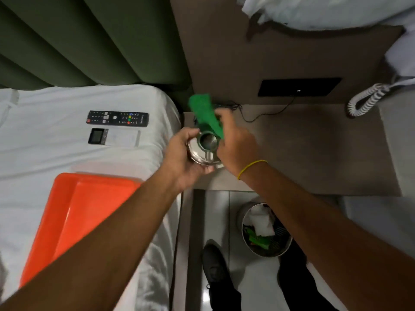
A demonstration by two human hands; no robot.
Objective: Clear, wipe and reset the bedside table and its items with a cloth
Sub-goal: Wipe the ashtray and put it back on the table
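Dim, even indoor light. Green padded headboard (74,41) in vertical ribs at upper left, above a bed (40,153) in white sheets. Brown wall panel (224,52) beside it, with a black rectangular plate (299,86) set in. Pale glossy floor tiles (253,277) below. Round metal waste bin (267,230) on the floor, part filled.

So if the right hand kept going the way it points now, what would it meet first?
The right hand points up-left; beyond the green cloth it holds, probably the wall panel near the black cable, though depth is unclear.
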